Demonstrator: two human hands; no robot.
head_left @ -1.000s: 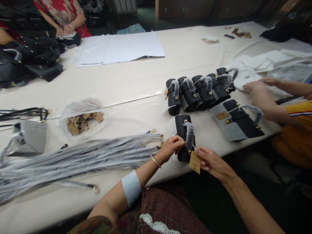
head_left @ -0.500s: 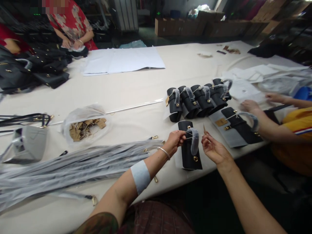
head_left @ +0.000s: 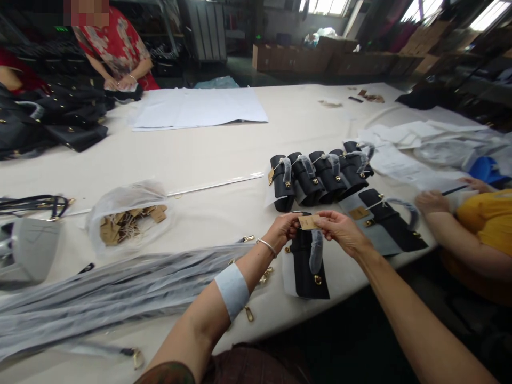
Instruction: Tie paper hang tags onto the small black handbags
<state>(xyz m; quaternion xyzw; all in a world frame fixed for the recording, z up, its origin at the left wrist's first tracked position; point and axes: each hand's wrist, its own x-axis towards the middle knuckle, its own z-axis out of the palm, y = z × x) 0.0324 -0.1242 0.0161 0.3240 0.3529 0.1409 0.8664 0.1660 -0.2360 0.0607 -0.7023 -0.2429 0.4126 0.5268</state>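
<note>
My right hand pinches the right end of a tan paper hang tag, held flat above a black handbag. My left hand is closed at the tag's left end, on its thin string, which the fingers mostly hide. The handbag lies at the table's near edge, with gold fittings, a handle wrapped in clear film and a pale sheet under it. The hands and tag cover its upper end. To the right lies another black handbag with a tag on it.
Several small black bags stand in a row behind. Left are an open plastic bag of tags, film-wrapped straps and a grey device. A co-worker's arm rests at right; another person works across the table.
My right hand has moved left with the tag, bringing it against my left hand's fingers. The tag has turned from edge-on to flat. The camera view has shifted slightly.
</note>
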